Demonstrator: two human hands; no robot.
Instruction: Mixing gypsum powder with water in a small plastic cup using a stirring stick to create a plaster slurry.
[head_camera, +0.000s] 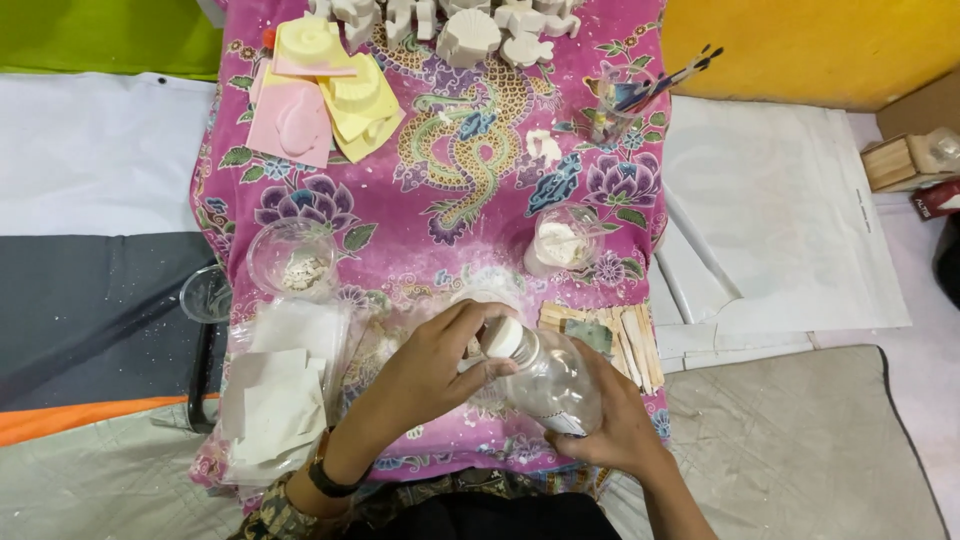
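While my right hand (610, 425) is cradling the clear plastic bottle (550, 385) near the surface's front edge, its long axis is slanting up-left, so my left hand (440, 365), nearer the white cap (503, 338), is pinching it.

Left hand (425, 375) on white cap (503, 338) — right hand (610, 435) gripping clear bottle (555, 385)

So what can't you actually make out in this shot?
- Bottle contents: head view, clear plastic, too faint to tell.
- Whether the white cap is tight or loose: the left hand fingers wrap it.
- Bottle base: covered by the right hand.
- White moulded shapes at the far end: cut off by the top edge.
- What lies in the left cup: too small.
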